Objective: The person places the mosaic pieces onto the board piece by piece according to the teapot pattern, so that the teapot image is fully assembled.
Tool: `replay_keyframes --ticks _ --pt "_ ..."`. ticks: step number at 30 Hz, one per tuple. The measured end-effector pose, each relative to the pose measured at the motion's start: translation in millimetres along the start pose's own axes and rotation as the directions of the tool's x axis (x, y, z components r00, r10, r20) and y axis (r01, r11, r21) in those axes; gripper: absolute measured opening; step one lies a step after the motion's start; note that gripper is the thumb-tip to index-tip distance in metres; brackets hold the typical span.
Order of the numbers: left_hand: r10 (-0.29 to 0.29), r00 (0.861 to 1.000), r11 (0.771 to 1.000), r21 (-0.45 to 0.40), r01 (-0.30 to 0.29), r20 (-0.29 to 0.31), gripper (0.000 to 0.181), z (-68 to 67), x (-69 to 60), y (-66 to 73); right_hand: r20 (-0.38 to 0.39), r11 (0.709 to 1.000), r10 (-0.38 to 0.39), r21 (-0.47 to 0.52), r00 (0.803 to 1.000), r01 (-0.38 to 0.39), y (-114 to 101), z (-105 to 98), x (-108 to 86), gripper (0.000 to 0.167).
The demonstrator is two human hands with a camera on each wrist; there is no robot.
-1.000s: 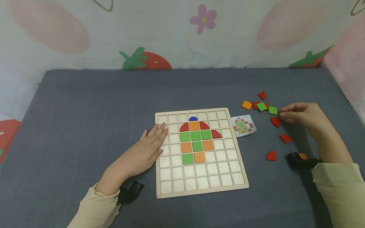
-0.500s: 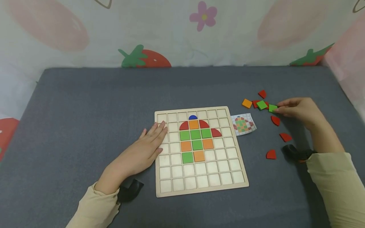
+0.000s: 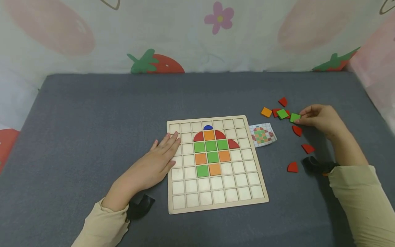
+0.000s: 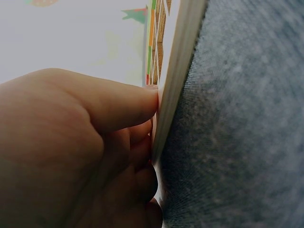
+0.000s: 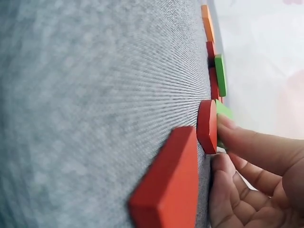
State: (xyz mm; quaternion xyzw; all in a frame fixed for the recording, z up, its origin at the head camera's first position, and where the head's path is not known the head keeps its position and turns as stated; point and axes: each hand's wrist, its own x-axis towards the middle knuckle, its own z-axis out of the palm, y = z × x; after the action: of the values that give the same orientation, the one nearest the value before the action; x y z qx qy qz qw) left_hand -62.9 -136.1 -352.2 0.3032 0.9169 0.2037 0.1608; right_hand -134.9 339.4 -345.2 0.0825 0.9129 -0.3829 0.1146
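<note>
texts: none readable; labels: none readable; brands: none readable; numbers: none readable; signs: none readable

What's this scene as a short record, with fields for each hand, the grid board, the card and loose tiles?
Left hand: rests on the left edge of the wooden grid board
Right hand: pinches a green square tile
On the board: one blue half-circle, three red quarter-circles, four orange squares, five green squares
Pattern card: at the board's right edge
Loose: red quarter-circle tiles, orange square tile, another green square
</note>
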Motion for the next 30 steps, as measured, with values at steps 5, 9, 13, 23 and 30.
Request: replay_keyframes --ticks 5,9,13,23,30 --pt "0.001 1.0 1.0 0.004 -0.001 -0.002 0.059 0.5 -0.3 0.4 -0.003 1.0 -0.007 -0.019 1.0 0.007 1 -1 -1.7 0.033" --pt "0.01 1.0 1.0 0.004 -0.01 -0.006 0.059 0.2 -0.7 0.5 0.004 1.0 0.002 0.005 1.0 -0.002 3 -3 -2.5 0.027" --pt "0.015 1.0 1.0 0.001 -0.015 -0.008 0.059 -0.6 -1.2 0.3 0.019 0.998 -0.005 0.057 1.0 0.004 6 -6 -1.9 0.021" --pt "0.001 1.0 1.0 -0.002 -0.001 0.006 0.06 -0.2 -0.3 1.7 0.001 0.979 -0.021 0.202 1.0 0.02 9 -7 -5.9 0.013" --pt "-0.003 1.0 1.0 0.011 0.003 -0.009 0.059 -1.2 -1.0 2.3 -0.071 0.971 -0.043 0.234 0.997 0.058 -2 -8 -13.6 0.022"
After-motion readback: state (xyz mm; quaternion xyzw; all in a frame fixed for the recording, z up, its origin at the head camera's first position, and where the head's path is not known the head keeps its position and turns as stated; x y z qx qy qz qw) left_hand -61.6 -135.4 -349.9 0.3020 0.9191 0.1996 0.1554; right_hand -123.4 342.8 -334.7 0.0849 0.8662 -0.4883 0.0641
